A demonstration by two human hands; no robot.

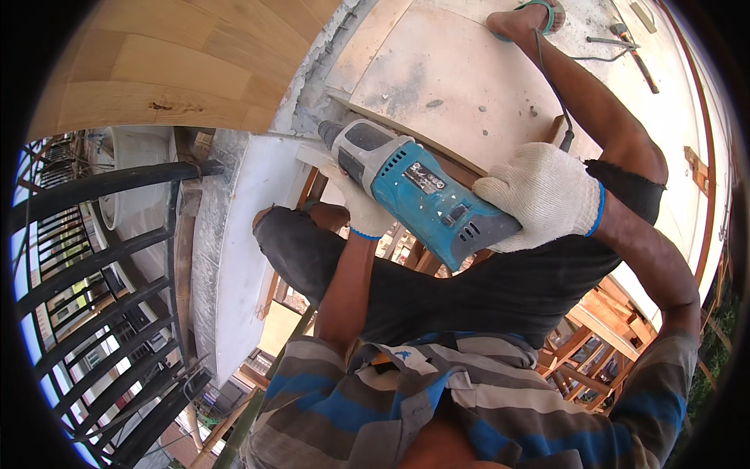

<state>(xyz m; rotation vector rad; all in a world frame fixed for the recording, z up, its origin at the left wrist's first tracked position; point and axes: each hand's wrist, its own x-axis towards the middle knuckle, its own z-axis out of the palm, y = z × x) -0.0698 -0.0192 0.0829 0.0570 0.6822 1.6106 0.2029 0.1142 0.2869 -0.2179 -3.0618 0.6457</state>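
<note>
Blue-and-grey power drill point(422, 199) sits mid-view, tilted, nose toward the upper left. Right hand point(543, 195), in a white knit glove with blue cuff trim, is wrapped around the rear grip — fingers closed on it. Left hand point(363, 207), same glove type, is against the near side of the front housing; its fingers are mostly hidden by the tool, so can't tell how far they're closed.

Bit point(311, 117) is at the rough grey mortar strip point(299, 98) along the wood-plank surface point(187, 70); contact at the tip unclear. Dark cord point(556, 94) runs up from behind the right hand, past the person's bare shin. Pale board point(445, 70) beyond the drill — dusty, small chips on it. Black railing point(101, 191) at left; hammer point(644, 70) at upper right, well apart from both hands.
</note>
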